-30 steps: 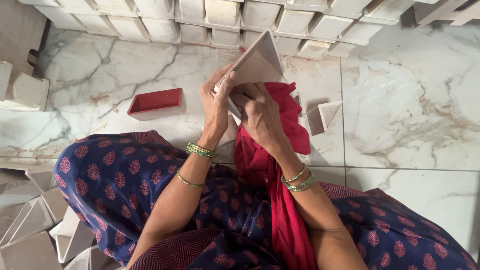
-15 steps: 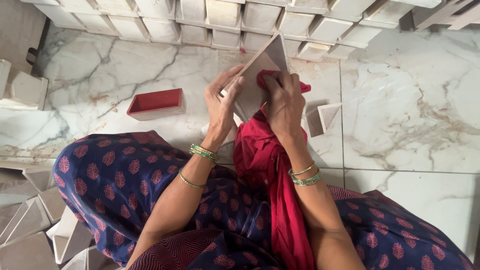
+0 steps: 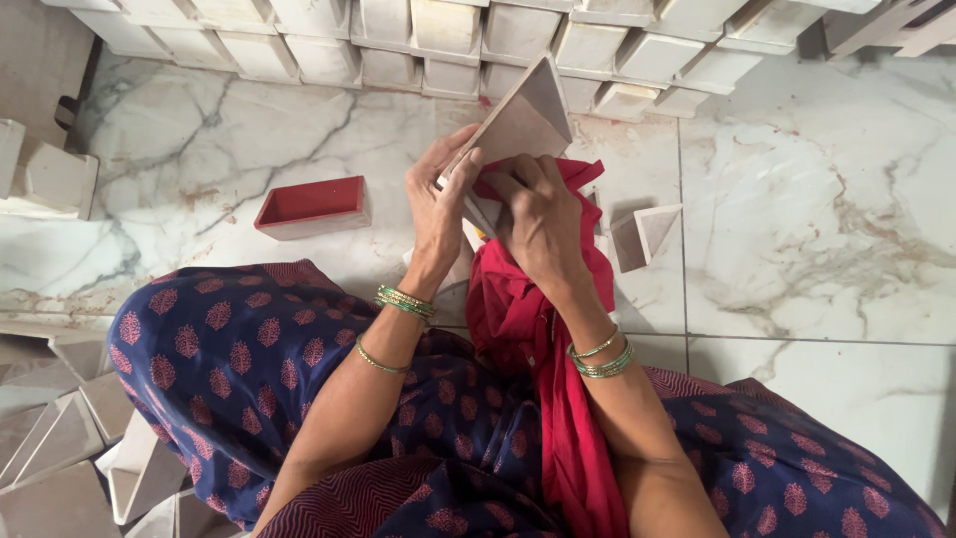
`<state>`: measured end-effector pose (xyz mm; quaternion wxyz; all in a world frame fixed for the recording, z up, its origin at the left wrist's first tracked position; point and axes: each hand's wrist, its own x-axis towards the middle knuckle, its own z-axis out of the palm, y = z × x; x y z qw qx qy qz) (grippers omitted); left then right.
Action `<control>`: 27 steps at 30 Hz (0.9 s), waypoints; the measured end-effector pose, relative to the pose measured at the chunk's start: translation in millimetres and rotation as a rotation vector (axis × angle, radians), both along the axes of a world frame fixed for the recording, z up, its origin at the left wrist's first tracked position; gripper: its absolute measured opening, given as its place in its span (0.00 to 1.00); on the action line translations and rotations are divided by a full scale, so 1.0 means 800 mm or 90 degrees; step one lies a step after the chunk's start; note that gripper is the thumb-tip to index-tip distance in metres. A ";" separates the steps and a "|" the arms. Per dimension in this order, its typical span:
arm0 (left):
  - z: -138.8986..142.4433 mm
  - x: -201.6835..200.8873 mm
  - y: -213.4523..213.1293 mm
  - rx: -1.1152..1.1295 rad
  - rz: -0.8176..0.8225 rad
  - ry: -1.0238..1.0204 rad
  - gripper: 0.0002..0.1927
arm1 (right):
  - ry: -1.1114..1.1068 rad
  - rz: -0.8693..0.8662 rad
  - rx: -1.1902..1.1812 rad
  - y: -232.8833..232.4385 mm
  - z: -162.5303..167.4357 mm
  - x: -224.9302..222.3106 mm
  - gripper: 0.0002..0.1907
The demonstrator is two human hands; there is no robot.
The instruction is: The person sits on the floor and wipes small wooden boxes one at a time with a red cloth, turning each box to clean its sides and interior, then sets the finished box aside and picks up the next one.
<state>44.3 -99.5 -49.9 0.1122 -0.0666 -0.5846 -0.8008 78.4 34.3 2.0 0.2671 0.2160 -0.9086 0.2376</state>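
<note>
Head view, looking down at lap and floor. Seated cross-legged on white marble floor (image 3: 797, 249), in dark blue printed garment (image 3: 239, 359).

Left hand (image 3: 438, 204): raised above lap, fingers closed on near left edge of pale grey triangular cardboard box (image 3: 518, 125). Thumb side pressed against box face. Green and gold bangles (image 3: 403, 301) at left wrist.

Right hand (image 3: 543, 219): just beside left hand, touching same box at lower right edge; fingers curled shut over box edge together with fold of red cloth (image 3: 538, 319). Similar bangles at right wrist.

Box position: held in the air between both hands, above knees, tilted with one corner pointing up and away toward stacked boxes. Open or closed side of box: cannot tell.

Red cloth: hangs from under right hand down across lap to bottom edge of picture.

Surroundings:
- Red rectangular tray-shaped box (image 3: 311, 206), open side up, on floor left of hands, well apart from them.
- One pale triangular box (image 3: 645, 236), open, on floor right of hands, near but not touching.
- Row of stacked pale boxes (image 3: 448, 30) along top of picture, just behind held box.
- Heap of pale triangular boxes (image 3: 70, 448) at lower left, beside left knee.
- More pale boxes (image 3: 50, 179) at left edge.
</note>
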 end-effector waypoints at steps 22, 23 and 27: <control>-0.004 -0.002 -0.001 -0.037 0.012 -0.048 0.23 | -0.003 -0.058 0.011 0.007 -0.024 -0.014 0.18; -0.004 -0.002 -0.001 -0.038 0.013 -0.048 0.23 | -0.002 -0.056 0.012 0.007 -0.025 -0.015 0.17; -0.005 -0.003 -0.001 -0.037 0.014 -0.052 0.22 | -0.007 -0.049 0.009 0.007 -0.025 -0.015 0.17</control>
